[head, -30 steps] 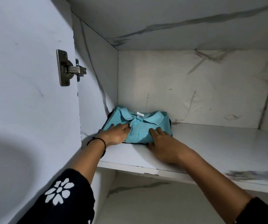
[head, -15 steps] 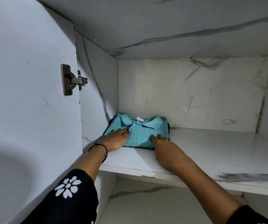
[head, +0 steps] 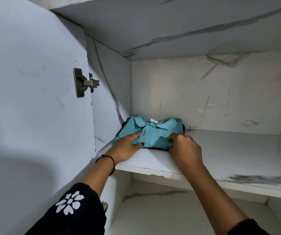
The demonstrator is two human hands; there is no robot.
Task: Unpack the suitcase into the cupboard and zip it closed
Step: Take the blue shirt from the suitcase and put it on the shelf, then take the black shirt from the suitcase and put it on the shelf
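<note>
A folded teal polo shirt (head: pixel 155 131) lies on top of a dark folded garment (head: pixel 158 148) in the back left corner of the white cupboard shelf (head: pixel 229 155). My left hand (head: pixel 128 148) rests on the shirt's front left part, fingers spread and the thumb at its front edge. My right hand (head: pixel 185 148) has its fingers curled over the pile's front right edge, gripping the teal cloth. The suitcase is out of sight.
The open cupboard door (head: pixel 34 116) stands close on my left with a metal hinge (head: pixel 84 83). The shelf stretches to the right of the pile. A lower compartment (head: pixel 170 212) opens beneath the shelf.
My right hand's fingers have curled from flat on the shirt to a grip on the pile's front edge. The pile has hardly moved, and the camera has tilted upward.
</note>
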